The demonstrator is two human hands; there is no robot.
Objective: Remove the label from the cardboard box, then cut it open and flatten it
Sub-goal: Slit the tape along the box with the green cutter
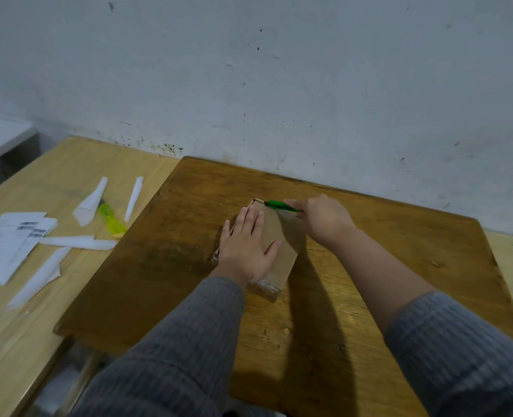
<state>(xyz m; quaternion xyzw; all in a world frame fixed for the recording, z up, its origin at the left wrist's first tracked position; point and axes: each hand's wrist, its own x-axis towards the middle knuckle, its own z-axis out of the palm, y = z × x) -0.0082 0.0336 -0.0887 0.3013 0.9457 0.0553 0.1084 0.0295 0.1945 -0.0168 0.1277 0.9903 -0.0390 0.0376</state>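
Left hand (247, 248) flat on cardboard box (282, 239); right hand (324, 219) grips green knife (279, 205).

The left hand (246, 245), lying flat at mid-frame, covers much of the cardboard box (282, 239), so the top face beneath it cannot be read. The right hand (321, 219) hides the rear of the green cutter (279, 206); its blade is too small to make out. At left, a white paper scrap (91, 201) overlaps the far end of a yellow-green cutter (111, 219). Print on the torn labels (17, 233) is blurred. The frame's bottom edge cuts off both sleeves.
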